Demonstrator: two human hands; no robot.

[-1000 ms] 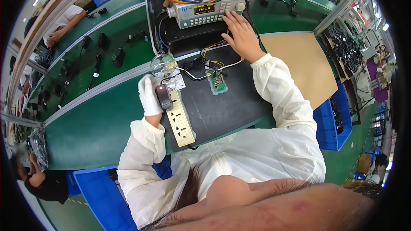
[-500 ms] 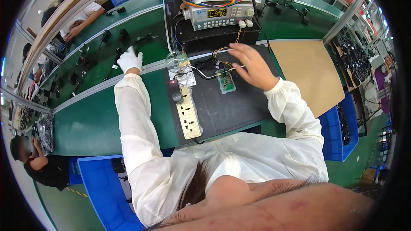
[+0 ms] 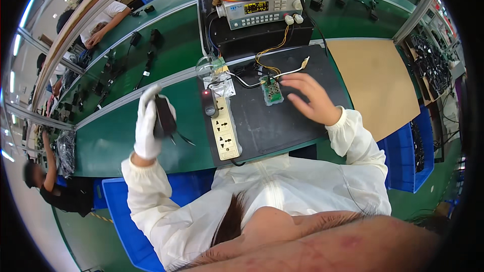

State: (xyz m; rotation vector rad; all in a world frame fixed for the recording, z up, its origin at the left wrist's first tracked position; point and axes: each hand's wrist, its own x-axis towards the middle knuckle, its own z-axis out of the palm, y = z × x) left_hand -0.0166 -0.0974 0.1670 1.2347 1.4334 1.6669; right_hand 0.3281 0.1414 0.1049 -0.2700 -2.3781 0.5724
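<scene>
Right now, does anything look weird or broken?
Nothing looks spilled or broken. One odd thing: the left hand is gloved in white, but the right hand is bare, so they don't match. The green circuit board also lies uncased on the black mat, though that may be normal here.

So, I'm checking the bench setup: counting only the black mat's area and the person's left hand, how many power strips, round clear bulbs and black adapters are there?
Power strips: 1
Round clear bulbs: 1
Black adapters: 2 (one plugged into the strip, one in the left hand)
Total: 4
</scene>
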